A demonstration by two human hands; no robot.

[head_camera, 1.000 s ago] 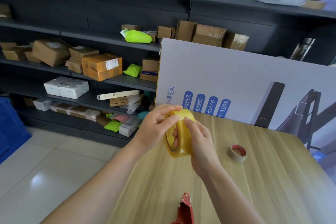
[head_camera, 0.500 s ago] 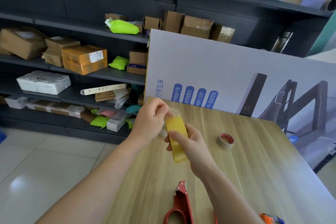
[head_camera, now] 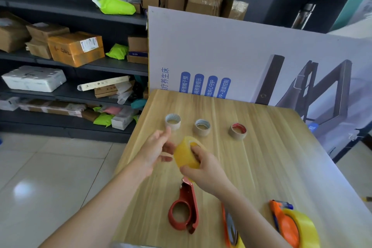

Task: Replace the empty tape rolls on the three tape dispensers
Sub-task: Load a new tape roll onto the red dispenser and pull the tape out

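We see a wooden table (head_camera: 261,167), an empty red dispenser (head_camera: 184,213) near its front edge, the right hand (head_camera: 207,169) just above it with fingers wrapped round the yellow tape roll (head_camera: 186,156), the left hand (head_camera: 155,151) loose-fingered beside the roll, and three empty cores (head_camera: 202,127) in a row behind

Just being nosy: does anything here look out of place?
Nothing spilled or broken. Only the printed board behind the table stands on its side, its writing running sideways; the red dispenser lies without a roll.
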